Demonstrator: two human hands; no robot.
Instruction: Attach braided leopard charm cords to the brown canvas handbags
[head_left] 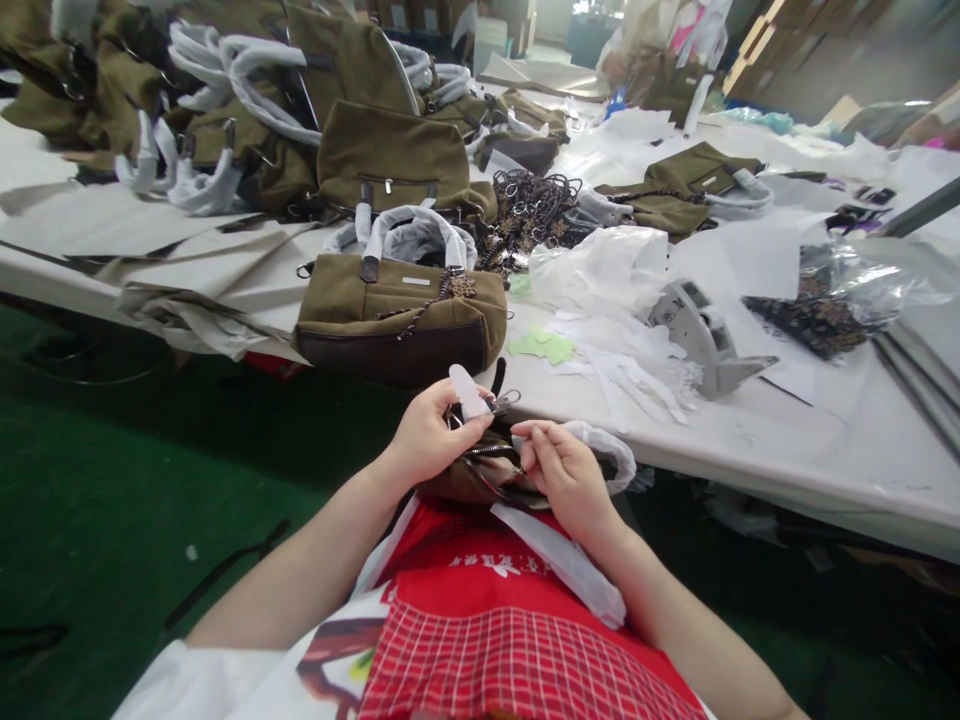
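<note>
An olive handbag [450, 487] rests on my lap against the table's edge, its metal zipper [487, 451] partly open. At the bag's top, my left hand [427, 437] is closed, thumb against fingers, on a white round-ended paper slip [466, 390]. A small metal snap hook [508, 398] juts out beside those fingertips. My right hand [568, 478] is pinched at the bag's other side, near the zipper; what its fingertips hold, if anything, is too small to make out. A handle in white wrapping [611, 450] curves out behind my right hand.
Straight ahead on the white table [795, 440] stands a finished-looking olive handbag [405, 300] with a braided charm. More olive bags [390, 150] pile up behind it. To the right are dark cords [532, 205], a grey tape dispenser [701, 335] and paper scraps [544, 345].
</note>
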